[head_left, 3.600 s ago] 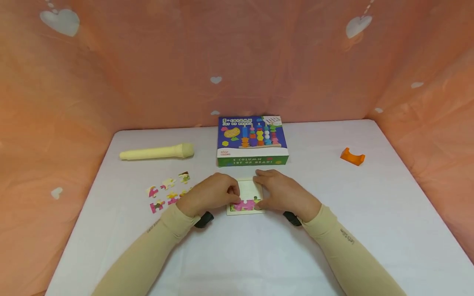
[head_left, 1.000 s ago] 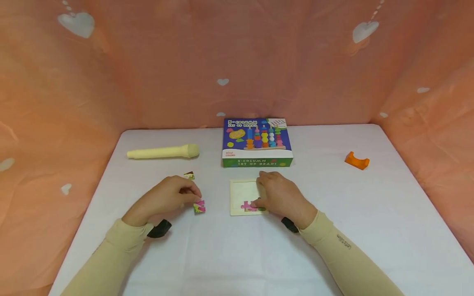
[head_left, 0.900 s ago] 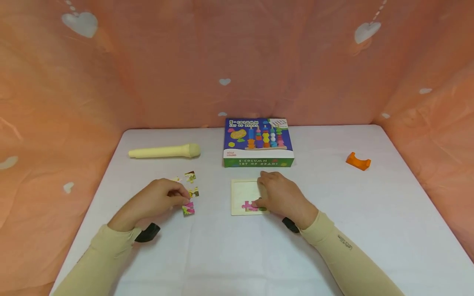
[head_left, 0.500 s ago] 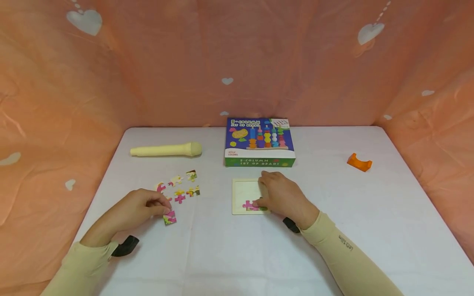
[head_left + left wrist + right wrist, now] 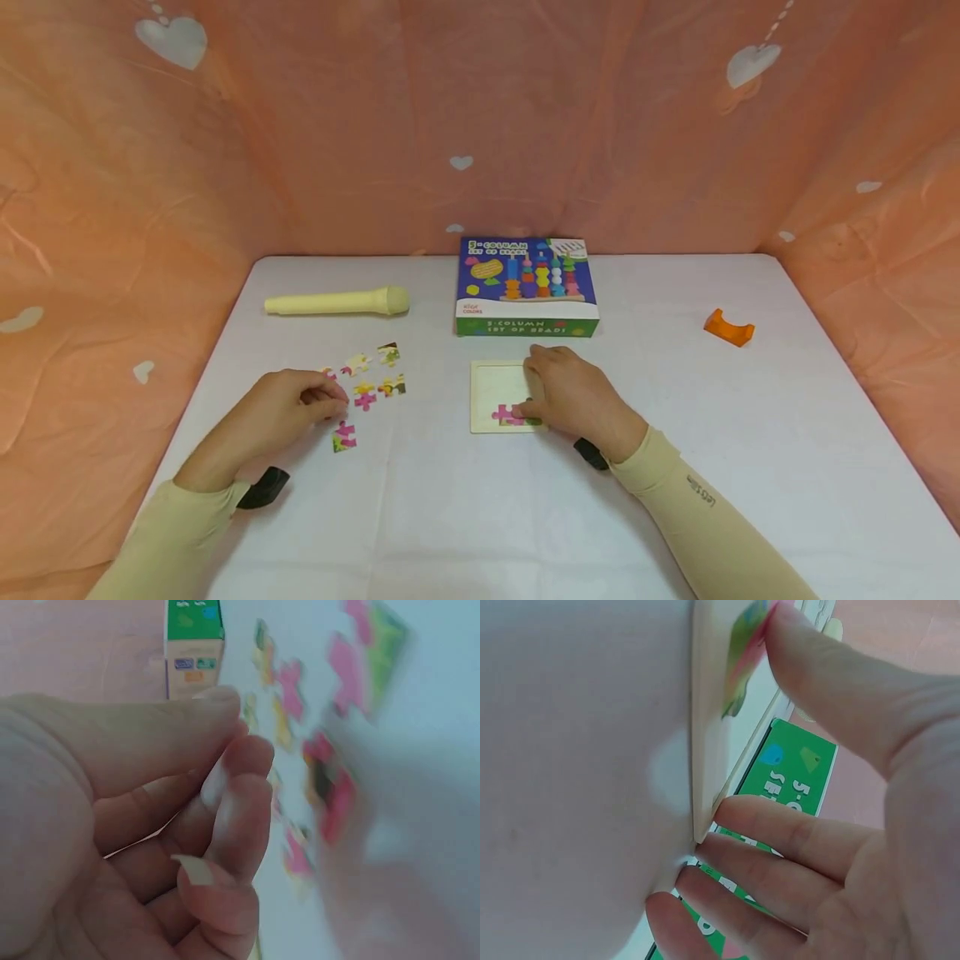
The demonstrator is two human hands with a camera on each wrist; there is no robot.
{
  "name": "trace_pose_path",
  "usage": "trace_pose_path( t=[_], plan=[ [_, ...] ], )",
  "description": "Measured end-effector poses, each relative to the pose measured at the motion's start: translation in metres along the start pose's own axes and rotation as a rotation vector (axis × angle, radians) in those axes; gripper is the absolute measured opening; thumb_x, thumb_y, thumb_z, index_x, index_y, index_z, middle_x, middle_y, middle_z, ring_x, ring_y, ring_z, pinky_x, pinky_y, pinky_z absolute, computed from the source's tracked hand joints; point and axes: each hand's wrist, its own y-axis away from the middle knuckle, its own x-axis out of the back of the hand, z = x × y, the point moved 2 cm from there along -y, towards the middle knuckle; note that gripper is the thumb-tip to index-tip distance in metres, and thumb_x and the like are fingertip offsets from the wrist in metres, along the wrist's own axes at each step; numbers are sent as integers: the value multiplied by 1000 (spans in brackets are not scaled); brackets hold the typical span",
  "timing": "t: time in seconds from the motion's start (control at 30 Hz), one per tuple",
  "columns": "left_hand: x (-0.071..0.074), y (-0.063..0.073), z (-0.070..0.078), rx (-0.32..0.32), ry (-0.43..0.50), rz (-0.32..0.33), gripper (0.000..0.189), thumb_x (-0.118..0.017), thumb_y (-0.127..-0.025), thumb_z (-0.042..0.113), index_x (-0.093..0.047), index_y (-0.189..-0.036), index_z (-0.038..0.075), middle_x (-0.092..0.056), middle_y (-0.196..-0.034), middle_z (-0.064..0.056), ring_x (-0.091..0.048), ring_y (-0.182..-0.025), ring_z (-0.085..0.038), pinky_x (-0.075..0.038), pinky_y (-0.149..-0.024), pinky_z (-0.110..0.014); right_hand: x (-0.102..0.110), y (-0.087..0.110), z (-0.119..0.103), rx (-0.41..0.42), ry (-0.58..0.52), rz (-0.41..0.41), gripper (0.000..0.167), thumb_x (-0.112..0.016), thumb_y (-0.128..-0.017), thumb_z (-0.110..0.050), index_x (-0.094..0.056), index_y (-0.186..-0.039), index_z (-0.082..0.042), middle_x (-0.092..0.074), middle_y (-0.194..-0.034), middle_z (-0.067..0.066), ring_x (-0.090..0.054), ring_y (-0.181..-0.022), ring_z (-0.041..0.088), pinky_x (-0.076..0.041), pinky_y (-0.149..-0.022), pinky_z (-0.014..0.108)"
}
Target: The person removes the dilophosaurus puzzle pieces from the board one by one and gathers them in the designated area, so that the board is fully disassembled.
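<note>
My right hand (image 5: 573, 396) holds a small pale puzzle tray (image 5: 480, 379) at its right side. The thumb rests on pink and green jigsaw pieces (image 5: 501, 413) joined along the tray's near edge; the fingers touch the outer rim, seen in the right wrist view. My left hand (image 5: 281, 417) hovers over loose jigsaw pieces, its fingers loosely curled and its thumb near the index finger, with nothing visible between them. Just in front of its fingertips lies a pink and green jigsaw piece (image 5: 344, 437). Other jigsaw pieces (image 5: 365, 397) lie behind it, one partly hidden by the hand.
Behind the tray stands a bead-set box (image 5: 525, 287). A pale yellow microphone-shaped stick (image 5: 330, 302) lies at the back left. An orange curved block (image 5: 729, 328) sits far right on the white-covered table (image 5: 480, 517). Pink cloth (image 5: 480, 125) surrounds the table's back and sides.
My left hand has carried the pink and green jigsaw piece left from the tray, set it down and let go, then lifted slightly away. My right hand stays at the tray.
</note>
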Motion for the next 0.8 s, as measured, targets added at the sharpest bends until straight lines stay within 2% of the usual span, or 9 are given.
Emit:
trace_pose_path(
  t=[0.07, 0.17, 0.23, 0.4, 0.5, 0.63, 0.8],
  plan=[
    [-2, -7, 10, -23, -3, 0, 4, -80, -98, 24, -81, -102, 22, -76, -92, 7, -67, -87, -13, -53, -80, -27, 1, 0, 2, -3, -12, -1, 77, -90, -86, -49, -66, -142, -2, -61, -156, 20, -57, -145, 38, -51, -117, 54],
    [-13, -21, 33, -64, 28, -34, 5, -79, -100, 22, -81, -104, 19, -77, -94, 4, -66, -85, -14, -54, -76, -27, 1, 0, 4, 17, -27, -2, 77, -89, -87, -50, -67, -142, -2, -61, -155, 20, -57, -145, 39, -51, -116, 54],
    [-24, -32, 53, -125, 6, -46, 5, -78, -100, 21, -81, -102, 18, -76, -92, 4, -64, -84, -13, -54, -76, -28, 2, 1, 6, 33, -31, -9, 75, -88, -88, -51, -68, -142, -3, -60, -157, 20, -56, -146, 39, -50, -117, 55],
    [-61, -61, 104, -227, -32, -86, 4, -79, -98, 21, -81, -97, 18, -73, -87, 8, -62, -83, -10, -54, -82, -31, 6, 2, 11, 52, -31, -36, 72, -86, -91, -47, -67, -144, -4, -56, -161, 18, -52, -150, 40, -46, -121, 56],
    [-82, -74, 127, -235, -23, -143, 4, -79, -96, 20, -80, -96, 17, -71, -86, 8, -62, -83, -11, -54, -81, -31, 8, 2, 12, 50, -47, -52, 70, -87, -91, -42, -66, -146, -4, -54, -163, 17, -50, -152, 39, -46, -121, 57],
    [-103, -86, 146, -241, -67, -187, 9, -84, -92, 21, -80, -96, 14, -69, -83, 7, -61, -80, -12, -52, -75, -31, 7, 3, 13, 42, -72, -70, 70, -88, -90, -37, -65, -147, -4, -53, -164, 16, -49, -153, 38, -47, -120, 57],
    [-113, -93, 158, -208, -125, -208, 21, -91, -87, 26, -78, -96, 12, -66, -81, 4, -59, -81, -16, -49, -74, -33, 10, 4, 12, 35, -79, -88, 70, -89, -89, -33, -64, -148, -4, -52, -165, 14, -47, -155, 36, -47, -120, 55]
  ],
)
